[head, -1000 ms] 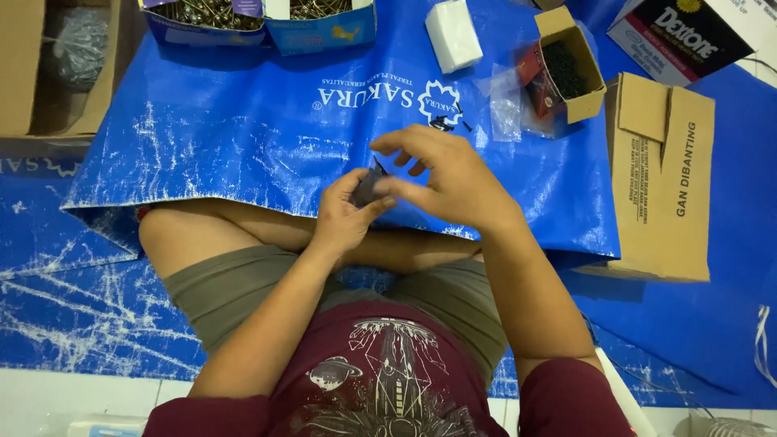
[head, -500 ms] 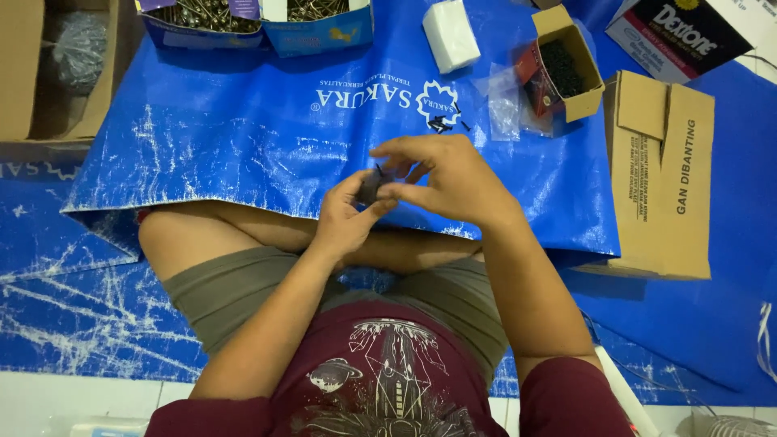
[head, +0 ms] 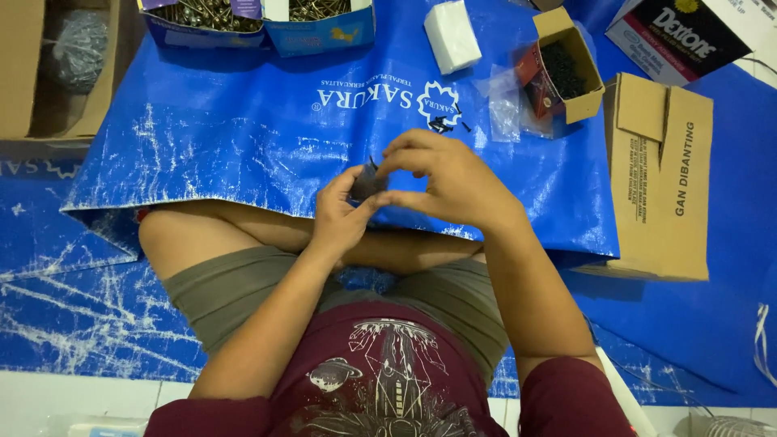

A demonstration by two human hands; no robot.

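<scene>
Left hand (head: 344, 214) fingers pinch small dark part (head: 366, 186) over lap, above blue sheet (head: 243, 137). Right hand (head: 441, 178) fingers pinched at its top (fitting something, too small to tell). Loose screws (head: 441, 124) far, box (head: 566, 69) open: work midway, seemingly.

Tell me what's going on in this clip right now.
A person sits cross-legged on a blue woven plastic sheet, both hands raised over the lap. The left hand and right hand pinch a small dark part between their fingertips. A few small black screws lie just beyond, near an open little cardboard box of dark screws.
</scene>
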